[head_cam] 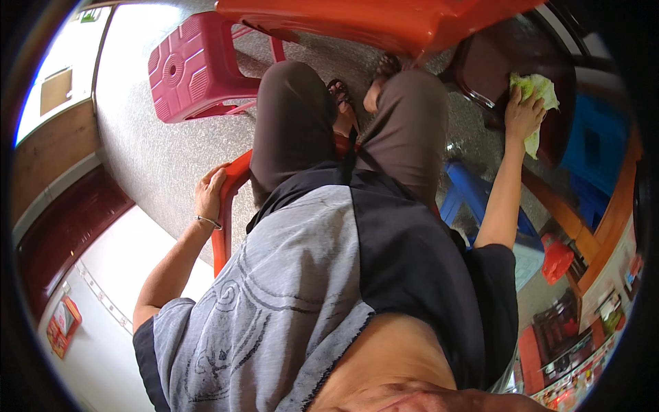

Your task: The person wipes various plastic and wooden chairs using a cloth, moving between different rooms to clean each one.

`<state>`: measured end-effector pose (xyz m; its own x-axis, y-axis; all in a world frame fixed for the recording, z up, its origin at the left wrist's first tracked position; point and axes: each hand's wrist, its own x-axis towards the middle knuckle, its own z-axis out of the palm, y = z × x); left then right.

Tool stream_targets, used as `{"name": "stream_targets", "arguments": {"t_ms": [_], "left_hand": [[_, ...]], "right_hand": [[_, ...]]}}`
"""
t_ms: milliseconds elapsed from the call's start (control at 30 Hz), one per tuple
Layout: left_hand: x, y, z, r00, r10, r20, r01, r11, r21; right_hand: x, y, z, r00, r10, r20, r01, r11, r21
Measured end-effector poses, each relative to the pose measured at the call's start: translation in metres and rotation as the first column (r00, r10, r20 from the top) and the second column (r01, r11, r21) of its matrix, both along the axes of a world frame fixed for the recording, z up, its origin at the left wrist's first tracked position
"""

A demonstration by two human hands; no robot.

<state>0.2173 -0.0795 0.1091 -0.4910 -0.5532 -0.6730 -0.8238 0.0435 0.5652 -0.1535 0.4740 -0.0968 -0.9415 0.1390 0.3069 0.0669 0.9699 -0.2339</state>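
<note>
My right hand [522,116] is closed over a crumpled yellow-green cloth [543,88] and presses it against the glossy dark brown seat [494,62] of what looks like a chair or stool. Part of the cloth hangs below my fingers. On the other side, my left hand [208,193], with a bangle at the wrist, grips the orange-red plastic armrest [231,180] of the chair I sit on. Its fingertips curl over the armrest's front part, and I see nothing else in that hand.
A pink plastic stool [180,72] lies tipped over at the upper left. Another orange-red plastic piece [334,20] crosses the top, in front of my knees. At the right are a blue folding stool [471,190], a blue plastic crate [592,139] and a red plastic bag [556,257].
</note>
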Motion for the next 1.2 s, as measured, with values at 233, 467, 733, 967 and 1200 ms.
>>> {"name": "stream_targets", "arguments": {"t_ms": [233, 467, 733, 967, 1200], "left_hand": [[0.025, -0.012, -0.018, 1.0, -0.009, -0.029, 0.004, 0.984, -0.177], [0.01, 0.001, 0.002, 0.983, -0.056, 0.177, 0.11, 0.943, -0.313], [0.01, -0.008, 0.0, 0.92, -0.01, 0.393, 0.087, 0.98, -0.179], [0.058, 0.021, 0.002, 0.875, -0.046, 0.482, 0.076, 0.996, -0.042], [0.118, 0.091, 0.006, 0.639, -0.276, 0.718, 0.033, 0.942, 0.333]], "right_hand": [[-0.04, -0.007, -0.016, 0.928, 0.36, 0.093, -0.323, 0.658, 0.68], [-0.045, -0.022, 0.01, 0.922, 0.383, 0.059, -0.353, 0.765, 0.539], [-0.045, -0.038, 0.004, 0.933, 0.306, 0.19, -0.355, 0.695, 0.626], [-0.046, -0.068, 0.013, 0.936, 0.085, 0.342, -0.322, 0.599, 0.733], [0.028, -0.036, 0.048, 0.428, 0.002, 0.904, -0.349, 0.923, 0.162]]}}
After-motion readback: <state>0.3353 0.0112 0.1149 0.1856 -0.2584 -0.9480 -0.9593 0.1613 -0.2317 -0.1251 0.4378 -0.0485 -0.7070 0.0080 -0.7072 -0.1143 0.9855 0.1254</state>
